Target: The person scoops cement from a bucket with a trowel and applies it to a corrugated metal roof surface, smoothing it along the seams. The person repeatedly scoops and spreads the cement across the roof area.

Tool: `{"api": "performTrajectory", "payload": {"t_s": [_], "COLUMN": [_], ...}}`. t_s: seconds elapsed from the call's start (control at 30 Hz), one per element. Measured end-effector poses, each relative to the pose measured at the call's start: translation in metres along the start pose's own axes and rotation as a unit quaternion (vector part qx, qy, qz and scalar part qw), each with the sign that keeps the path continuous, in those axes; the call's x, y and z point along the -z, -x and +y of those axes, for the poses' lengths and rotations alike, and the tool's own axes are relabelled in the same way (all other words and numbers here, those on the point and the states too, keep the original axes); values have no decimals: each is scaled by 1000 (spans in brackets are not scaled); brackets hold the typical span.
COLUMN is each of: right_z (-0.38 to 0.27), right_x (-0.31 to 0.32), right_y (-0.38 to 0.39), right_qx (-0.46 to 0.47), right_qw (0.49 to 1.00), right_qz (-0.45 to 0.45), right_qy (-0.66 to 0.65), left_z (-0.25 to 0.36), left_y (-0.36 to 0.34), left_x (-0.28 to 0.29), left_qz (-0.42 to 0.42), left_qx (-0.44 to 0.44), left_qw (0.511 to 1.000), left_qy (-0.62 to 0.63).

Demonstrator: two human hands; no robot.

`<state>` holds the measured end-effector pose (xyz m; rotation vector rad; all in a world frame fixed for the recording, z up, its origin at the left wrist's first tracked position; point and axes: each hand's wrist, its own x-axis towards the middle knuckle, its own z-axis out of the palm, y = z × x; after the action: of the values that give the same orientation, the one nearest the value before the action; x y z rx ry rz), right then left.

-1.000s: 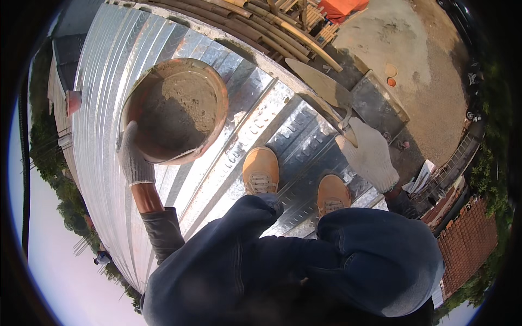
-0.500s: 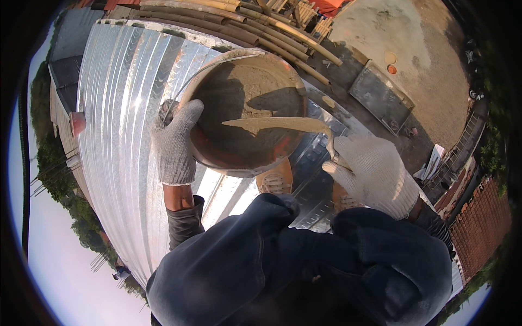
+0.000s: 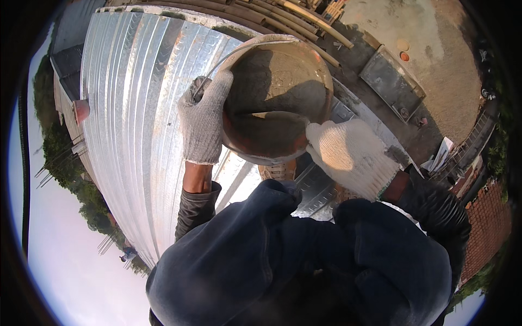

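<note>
A round bucket (image 3: 327,81) with grey wet mortar (image 3: 293,76) inside stands in front of me, tilted a little. My left hand (image 3: 205,119), in a knitted glove, is closed on the bucket's left rim, beside the wire bail (image 3: 228,53). My right hand (image 3: 350,155), gloved too, is closed round the handle of a mortar-coated trowel (image 3: 280,124). The trowel's blade reaches over the near rim into the bucket, its lower part blending with the mortar. The handle is hidden inside the glove.
Shiny corrugated metal sheeting (image 3: 125,108) spreads under and left of the bucket. My shoe (image 3: 277,171) is just below the bucket. Far below lie bamboo poles (image 3: 312,22), a rectangular trough (image 3: 391,84), sandy ground (image 3: 448,103) and a brick wall (image 3: 486,231).
My right hand has moved left to the bucket, lowering the trowel blade into it from above the mortar. Bucket and left hand now appear further right and higher in view.
</note>
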<state>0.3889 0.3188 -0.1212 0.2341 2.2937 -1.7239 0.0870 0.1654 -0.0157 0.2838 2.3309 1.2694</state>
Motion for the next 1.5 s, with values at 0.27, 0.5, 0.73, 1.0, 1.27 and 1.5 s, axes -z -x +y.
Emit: {"api": "performTrajectory", "payload": {"t_s": [0.27, 0.5, 0.73, 1.0, 1.27, 1.5], "right_z": [-69, -70, -67, -5, -1, -27], "right_x": [60, 93, 105, 82, 15, 46], "right_y": [-23, -23, 51, 67, 41, 58], "right_qx": [61, -94, -136, -200, -261, -243], "right_qw": [995, 976, 989, 945, 903, 935], "right_qz": [-48, -177, -5, 201, 98, 67], "right_qy": [61, -81, -54, 163, 327, 249], "left_z": [0, -18, -88, -184, -162, -180], "left_y": [5, 0, -7, -29, -16, -12], "left_x": [-1, 24, 91, 143, 136, 148], "left_qz": [15, -8, 25, -33, 5, 6], "left_qx": [-2, 37, 64, 87, 147, 57], "left_qw": [999, 998, 988, 990, 972, 994], "left_qy": [37, 57, 140, 110, 183, 89]}}
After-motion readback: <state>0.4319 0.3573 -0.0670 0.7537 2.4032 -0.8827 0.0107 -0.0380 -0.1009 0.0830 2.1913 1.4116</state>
